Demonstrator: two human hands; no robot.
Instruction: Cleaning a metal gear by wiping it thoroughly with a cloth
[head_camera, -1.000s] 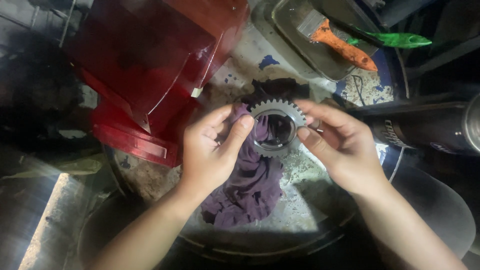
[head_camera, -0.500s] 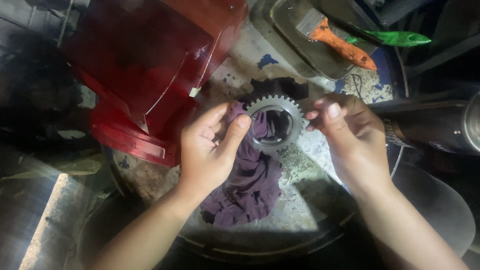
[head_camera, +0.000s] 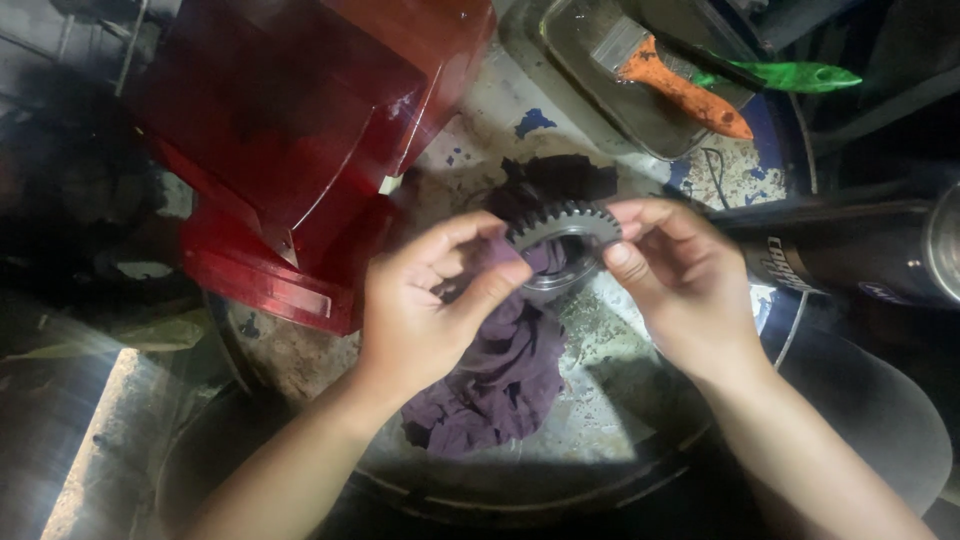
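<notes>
1. The left hand (head_camera: 425, 300) grips the toothed gear (head_camera: 562, 245) and the purple rag (head_camera: 500, 370) together, thumb pressing cloth against the gear's near rim.
2. The right hand (head_camera: 680, 275) pinches the gear's right edge, closed on it.
3. Since a second ago the gear has tipped: its ring faced the camera, now it tilts edge-up, teeth showing on top.
4. It is held above the grimy round bench (head_camera: 610, 400), right of the red housing (head_camera: 300, 130).
5. The orange-handled brush (head_camera: 680, 85) lies unmoved in the far tray (head_camera: 580, 40).
</notes>
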